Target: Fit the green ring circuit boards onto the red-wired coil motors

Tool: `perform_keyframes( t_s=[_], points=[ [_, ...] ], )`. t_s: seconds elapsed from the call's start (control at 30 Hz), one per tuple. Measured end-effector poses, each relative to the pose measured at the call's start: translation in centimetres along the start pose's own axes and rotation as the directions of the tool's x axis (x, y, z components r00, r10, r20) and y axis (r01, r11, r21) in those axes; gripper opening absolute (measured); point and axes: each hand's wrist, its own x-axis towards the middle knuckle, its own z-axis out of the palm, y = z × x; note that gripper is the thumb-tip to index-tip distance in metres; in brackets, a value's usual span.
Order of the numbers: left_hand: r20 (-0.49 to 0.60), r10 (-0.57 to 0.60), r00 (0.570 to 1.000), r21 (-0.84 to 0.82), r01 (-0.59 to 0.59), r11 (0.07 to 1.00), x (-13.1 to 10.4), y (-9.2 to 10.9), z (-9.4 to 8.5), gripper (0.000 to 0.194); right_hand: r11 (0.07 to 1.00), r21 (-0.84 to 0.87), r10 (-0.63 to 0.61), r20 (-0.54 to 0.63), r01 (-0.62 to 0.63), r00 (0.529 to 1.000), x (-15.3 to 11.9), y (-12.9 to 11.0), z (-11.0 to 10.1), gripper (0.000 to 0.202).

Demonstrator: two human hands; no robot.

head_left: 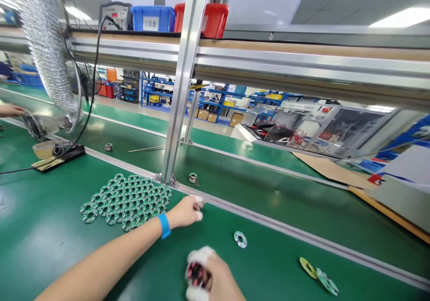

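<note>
My right hand, with white finger covers, grips a round motor stator showing dark and reddish windings; motion blurs it. My left hand, in a blue wristband and white finger covers, reaches over the bench beside the metal rail. Its thumb and fingertip are apart, with nothing visible between them. Left of it lies a block of ring-shaped green circuit boards in rows. A single ring board rests to the right of my hands. Farther right, a yellowish ring touches a green ring board.
An upright aluminium post rises from the rail. Beyond the rail sit a small stator, another stator and a thin rod. A foil duct and black tray are left, near another person's hand.
</note>
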Motion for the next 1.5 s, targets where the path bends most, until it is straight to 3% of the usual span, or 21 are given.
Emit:
perform_keyframes(
  t_s=[0.1, 0.2, 0.33, 0.43, 0.5, 0.6, 0.7, 0.9, 1.07, 1.17, 1.23, 1.33, 1.43, 1.5],
  points=[
    [0.205, 0.081, 0.975, -0.088, -0.064, 0.994, -4.2, 0.2, 0.5, 0.061, 0.977, 0.110, 0.206, -0.243, -0.184, 0.948, 0.1, 2.0, -2.2, 0.038],
    [0.291, 0.139, 0.947, -0.097, -0.115, 0.989, -5.9, 0.6, 0.5, 0.075, 0.932, 0.261, 0.324, -0.282, -0.253, 0.903, -0.1, 2.6, -3.2, 0.038],
    [0.240, 0.070, 0.968, -0.115, -0.043, 0.992, -5.9, 0.9, 1.4, 0.085, 0.919, 0.303, 0.334, -0.260, -0.252, 0.906, 0.0, 2.3, -3.1, 0.026],
    [0.169, 0.086, 0.982, -0.134, -0.063, 0.989, -5.9, 1.0, 2.3, 0.081, 0.949, 0.204, 0.297, -0.325, -0.240, 0.898, -0.2, 2.1, -2.8, 0.031],
    [0.138, 0.126, 0.982, -0.119, -0.109, 0.987, -6.0, 1.0, 2.5, 0.080, 0.982, 0.060, 0.190, -0.386, -0.181, 0.903, -0.3, 2.1, -2.9, 0.041],
    [0.135, 0.169, 0.976, -0.069, -0.161, 0.984, -6.1, 1.0, 2.4, 0.069, 0.966, -0.253, -0.143, -0.383, 0.045, 0.912, -0.5, 2.0, -3.3, 0.036],
    [0.159, 0.211, 0.964, 0.009, -0.215, 0.977, -5.9, 0.9, 2.3, 0.049, 0.838, -0.500, -0.404, -0.294, 0.221, 0.866, -0.7, 2.1, -3.9, 0.029],
    [0.168, 0.252, 0.953, 0.082, -0.269, 0.960, -5.8, 0.8, 2.4, 0.033, 0.638, -0.682, -0.630, -0.194, 0.359, 0.752, -1.2, 1.2, -4.8, 0.036],
    [0.153, 0.242, 0.958, 0.089, -0.258, 0.962, -5.9, 0.9, 2.3, 0.029, 0.594, -0.700, -0.499, 0.066, 0.397, 0.864, -1.3, -0.6, -3.7, 0.035],
    [0.148, 0.224, 0.963, 0.084, -0.238, 0.968, -5.8, 0.7, 2.4, 0.033, 0.549, -0.726, -0.510, 0.102, 0.414, 0.854, -1.8, -1.3, -2.9, 0.029],
    [0.150, 0.205, 0.967, 0.071, -0.217, 0.974, -5.8, 0.6, 2.5, 0.036, 0.549, -0.711, -0.591, 0.040, 0.439, 0.806, -2.2, -1.8, -3.2, 0.027],
    [0.154, 0.206, 0.967, 0.044, -0.215, 0.976, -5.7, 0.5, 2.6, 0.038, 0.689, -0.618, -0.611, -0.214, 0.379, 0.762, -2.5, -2.2, -4.9, 0.025],
    [0.158, 0.216, 0.964, 0.034, -0.224, 0.974, -5.7, 0.6, 2.5, 0.035, 0.882, -0.452, -0.351, -0.449, 0.129, 0.822, -1.9, -2.0, -6.6, 0.021],
    [0.155, 0.212, 0.965, 0.038, -0.221, 0.975, -5.7, 0.8, 2.4, 0.034, 0.916, -0.385, -0.077, -0.446, -0.114, 0.892, -1.3, -1.5, -6.7, 0.022]
  ],
)
